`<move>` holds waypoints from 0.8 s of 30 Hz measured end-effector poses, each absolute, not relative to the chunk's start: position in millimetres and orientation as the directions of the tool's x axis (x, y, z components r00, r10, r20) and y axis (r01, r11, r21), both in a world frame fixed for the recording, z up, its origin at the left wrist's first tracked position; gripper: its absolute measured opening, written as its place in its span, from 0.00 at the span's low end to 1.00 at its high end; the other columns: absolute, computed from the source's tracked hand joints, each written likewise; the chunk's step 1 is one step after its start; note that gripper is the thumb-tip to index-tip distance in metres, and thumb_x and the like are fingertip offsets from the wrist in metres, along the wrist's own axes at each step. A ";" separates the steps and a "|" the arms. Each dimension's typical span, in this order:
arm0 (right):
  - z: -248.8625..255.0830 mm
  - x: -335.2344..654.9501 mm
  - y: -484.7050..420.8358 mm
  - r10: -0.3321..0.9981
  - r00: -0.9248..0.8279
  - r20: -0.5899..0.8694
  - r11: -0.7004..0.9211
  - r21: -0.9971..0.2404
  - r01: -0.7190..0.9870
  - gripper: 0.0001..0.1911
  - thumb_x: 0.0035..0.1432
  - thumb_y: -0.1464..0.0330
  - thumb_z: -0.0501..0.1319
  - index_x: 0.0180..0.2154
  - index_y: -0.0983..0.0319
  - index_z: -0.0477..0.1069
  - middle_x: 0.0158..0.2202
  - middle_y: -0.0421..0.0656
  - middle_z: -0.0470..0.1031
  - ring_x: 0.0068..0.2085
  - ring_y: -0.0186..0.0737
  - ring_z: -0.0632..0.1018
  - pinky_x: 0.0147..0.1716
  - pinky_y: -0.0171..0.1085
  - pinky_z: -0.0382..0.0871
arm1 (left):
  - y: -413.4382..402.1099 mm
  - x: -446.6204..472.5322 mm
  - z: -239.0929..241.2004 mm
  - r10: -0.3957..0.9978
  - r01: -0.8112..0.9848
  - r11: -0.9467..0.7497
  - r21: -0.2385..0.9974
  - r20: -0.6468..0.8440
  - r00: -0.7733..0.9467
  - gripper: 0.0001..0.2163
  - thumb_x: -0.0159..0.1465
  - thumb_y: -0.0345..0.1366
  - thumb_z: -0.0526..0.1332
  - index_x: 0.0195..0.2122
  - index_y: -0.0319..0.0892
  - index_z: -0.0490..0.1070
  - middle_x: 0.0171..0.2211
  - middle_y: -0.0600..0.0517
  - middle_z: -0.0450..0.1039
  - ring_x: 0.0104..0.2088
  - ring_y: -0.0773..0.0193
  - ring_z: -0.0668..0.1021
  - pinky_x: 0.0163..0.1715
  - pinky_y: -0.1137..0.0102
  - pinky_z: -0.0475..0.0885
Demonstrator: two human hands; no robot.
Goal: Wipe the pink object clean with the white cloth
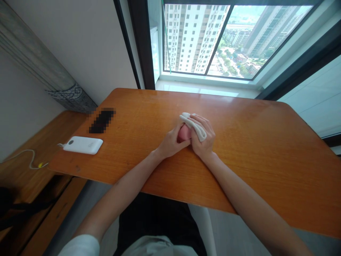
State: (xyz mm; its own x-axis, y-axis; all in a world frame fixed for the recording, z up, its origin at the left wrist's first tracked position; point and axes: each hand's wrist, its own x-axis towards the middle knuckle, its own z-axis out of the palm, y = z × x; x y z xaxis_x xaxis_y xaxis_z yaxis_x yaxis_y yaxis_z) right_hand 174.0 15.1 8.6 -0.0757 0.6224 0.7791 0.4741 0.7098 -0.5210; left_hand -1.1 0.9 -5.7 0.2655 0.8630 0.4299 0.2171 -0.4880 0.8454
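Both of my hands meet near the middle of an orange wooden table (253, 142). My left hand (172, 142) cups a small pink object (184, 133) from the left; most of it is hidden between my hands. My right hand (204, 137) holds a folded white cloth (194, 125) against the top and right side of the pink object. The cloth drapes over my right fingers.
A white power bank (83, 145) lies near the table's left edge, with a white cable (29, 158) trailing off onto a lower wooden ledge (39, 142). A blurred dark object (102, 121) lies behind it. A large window (213, 39) stands beyond the table's far edge.
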 end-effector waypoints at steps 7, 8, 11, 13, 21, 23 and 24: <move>-1.2 175.8 27.4 0.817 0.201 0.540 0.490 -0.835 0.250 0.26 0.80 0.56 0.50 0.51 0.58 0.85 0.49 0.44 0.89 0.51 0.51 0.87 0.57 0.52 0.83 | -3.5 -3.0 2.5 0.864 0.208 -0.474 0.856 0.407 0.295 0.30 0.72 0.54 0.69 0.68 0.44 0.66 0.63 0.41 0.78 0.59 0.48 0.81 0.60 0.56 0.76; 0.6 175.9 24.5 0.797 0.169 0.580 0.527 -0.804 0.276 0.25 0.79 0.56 0.50 0.54 0.57 0.85 0.53 0.44 0.88 0.55 0.51 0.86 0.60 0.53 0.81 | -2.8 -3.7 1.3 0.859 0.197 -0.482 0.854 0.416 0.299 0.31 0.72 0.54 0.68 0.69 0.44 0.66 0.63 0.41 0.77 0.59 0.47 0.81 0.61 0.55 0.76; 7.3 176.2 12.9 0.670 -0.017 0.742 0.681 -0.606 0.410 0.21 0.77 0.58 0.56 0.62 0.51 0.81 0.64 0.44 0.83 0.66 0.55 0.80 0.70 0.60 0.72 | 0.4 -5.0 -5.0 0.841 0.162 -0.512 0.844 0.453 0.296 0.33 0.71 0.56 0.69 0.70 0.44 0.64 0.64 0.40 0.77 0.61 0.45 0.81 0.63 0.52 0.75; 9.5 176.0 9.0 0.584 -0.141 0.800 0.756 -0.472 0.453 0.21 0.74 0.59 0.60 0.63 0.49 0.80 0.66 0.42 0.81 0.70 0.57 0.77 0.73 0.63 0.68 | 1.8 -4.8 -8.3 0.837 0.145 -0.517 0.843 0.463 0.292 0.33 0.70 0.56 0.69 0.70 0.44 0.64 0.62 0.40 0.78 0.59 0.45 0.81 0.62 0.51 0.77; 2.9 172.8 21.0 0.801 0.141 0.582 0.539 -0.803 0.255 0.25 0.81 0.57 0.48 0.58 0.55 0.83 0.56 0.45 0.87 0.58 0.51 0.85 0.63 0.56 0.79 | -1.3 -1.5 -2.2 0.862 0.183 -0.485 0.855 0.432 0.265 0.31 0.70 0.53 0.71 0.67 0.44 0.67 0.63 0.40 0.78 0.59 0.47 0.82 0.61 0.55 0.76; 4.7 173.9 16.2 0.745 0.081 0.662 0.607 -0.723 0.331 0.23 0.79 0.58 0.52 0.61 0.54 0.81 0.61 0.45 0.84 0.63 0.52 0.83 0.68 0.59 0.75 | -0.6 -1.7 -3.8 0.858 0.174 -0.494 0.852 0.444 0.258 0.31 0.70 0.52 0.71 0.68 0.44 0.66 0.63 0.40 0.78 0.60 0.46 0.82 0.62 0.55 0.76; 5.9 174.4 13.1 0.696 0.018 0.718 0.659 -0.649 0.379 0.22 0.78 0.58 0.55 0.62 0.53 0.80 0.64 0.44 0.83 0.66 0.54 0.80 0.70 0.61 0.72 | -0.1 -1.8 -5.2 0.854 0.165 -0.501 0.850 0.453 0.256 0.31 0.70 0.52 0.71 0.68 0.43 0.66 0.63 0.40 0.78 0.60 0.46 0.82 0.62 0.54 0.76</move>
State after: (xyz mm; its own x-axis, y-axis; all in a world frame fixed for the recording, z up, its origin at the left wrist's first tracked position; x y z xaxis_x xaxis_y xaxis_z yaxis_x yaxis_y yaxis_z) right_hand 174.4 13.1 5.9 0.0178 0.6962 0.7176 0.3791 0.6594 -0.6492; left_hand -1.8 -0.1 -5.2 0.2563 0.8536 0.4534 0.1651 -0.5009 0.8496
